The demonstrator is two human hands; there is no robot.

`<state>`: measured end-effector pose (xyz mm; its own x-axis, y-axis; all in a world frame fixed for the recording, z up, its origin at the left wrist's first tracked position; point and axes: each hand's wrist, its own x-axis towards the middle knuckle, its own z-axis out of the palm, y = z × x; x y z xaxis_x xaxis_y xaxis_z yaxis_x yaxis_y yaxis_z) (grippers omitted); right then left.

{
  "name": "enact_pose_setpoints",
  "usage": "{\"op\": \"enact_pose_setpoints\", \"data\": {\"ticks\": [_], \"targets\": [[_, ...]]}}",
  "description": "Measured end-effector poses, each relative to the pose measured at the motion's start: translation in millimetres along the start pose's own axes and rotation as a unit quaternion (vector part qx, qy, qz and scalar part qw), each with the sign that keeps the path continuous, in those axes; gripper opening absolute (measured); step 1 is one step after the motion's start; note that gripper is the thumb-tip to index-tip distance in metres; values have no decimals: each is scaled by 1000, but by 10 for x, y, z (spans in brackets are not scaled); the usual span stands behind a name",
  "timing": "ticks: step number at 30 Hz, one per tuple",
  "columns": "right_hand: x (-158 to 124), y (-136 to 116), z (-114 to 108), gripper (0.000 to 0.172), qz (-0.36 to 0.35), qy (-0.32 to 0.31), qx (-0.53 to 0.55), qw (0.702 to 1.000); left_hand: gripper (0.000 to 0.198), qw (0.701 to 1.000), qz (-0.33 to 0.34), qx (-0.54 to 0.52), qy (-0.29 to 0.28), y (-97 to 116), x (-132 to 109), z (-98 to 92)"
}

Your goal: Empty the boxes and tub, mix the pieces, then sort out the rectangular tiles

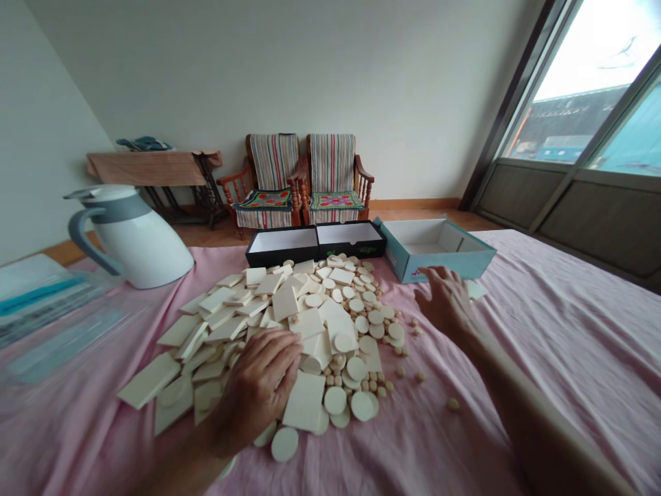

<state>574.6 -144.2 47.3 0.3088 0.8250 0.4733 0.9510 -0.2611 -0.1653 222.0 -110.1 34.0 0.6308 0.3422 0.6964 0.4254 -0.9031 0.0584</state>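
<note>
The left hand point(257, 386) and right hand point(447, 301) are bare, knuckles showing. So are the left forearm point(180, 468) and right forearm point(531, 406), the latter blurred.

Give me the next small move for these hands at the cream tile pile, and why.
Probably the left hand should lift the flat square tile beside it. That tile lies loose at the near edge of the pile of cream tiles and discs, within easy reach, and the right hand is next to the open teal box.

Daylight floods from the right window point(573, 83) (blown out), edges bowed wide.
</note>
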Motion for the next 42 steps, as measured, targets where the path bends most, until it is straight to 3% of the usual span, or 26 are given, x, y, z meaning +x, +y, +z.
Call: {"op": "enact_pose_setpoints", "data": {"ticks": [2, 4, 7, 13, 19, 22, 26, 29, 32, 34, 36, 39, 42], "targets": [[-76, -246, -11, 36, -95, -26, 118, 988, 21, 1000, 3, 2, -1, 0, 0, -1], [-181, -521, -38, 41, -199, -82, 213, 953, 20, 1000, 4, 5, 0, 0, -1, -2], [-332, -827, -73, 57, -289, -153, 256, 909, 19, 1000, 1, 5, -2, 3, -4, -4], [-424, -997, -64, 56, -282, -145, 217, 923, 18, 1000, -5, 4, -4, 8, -3, -15], [-319, -1070, -157, 51, -300, -30, 27, 953, 18, 1000, -11, 2, -7, 14, -10, -16], [-209, -942, -163, 50, -251, -1, -40, 967, 19, 1000, -15, 3, -8, 16, -16, -12], [-63, -485, -141, 48, -81, -13, -99, 992, 18, 1000, -11, 4, -3, 24, -8, -17], [14, -81, -142, 37, 45, -52, -156, 985, 18, 1000, -9, 5, 3, 27, 1, -23], [48, 131, -121, 40, 97, -22, -152, 983, 18, 1000, -11, 8, 3, 21, -2, -19], [36, 80, -82, 44, 59, 4, -78, 995, 18, 1000, -8, 8, 2, 18, -8, -11], [-15, -114, -34, 44, -40, -21, 53, 998, 19, 1000, -9, 8, 2, 21, -10, -2], [-152, -525, 19, 53, -218, -101, 217, 946, 20, 1000, -20, 10, 3, 32, -1, 7], [-278, -843, 49, 71, -311, -159, 245, 904, 22, 1000, -18, 14, 0, 38, 11, 11]]}}
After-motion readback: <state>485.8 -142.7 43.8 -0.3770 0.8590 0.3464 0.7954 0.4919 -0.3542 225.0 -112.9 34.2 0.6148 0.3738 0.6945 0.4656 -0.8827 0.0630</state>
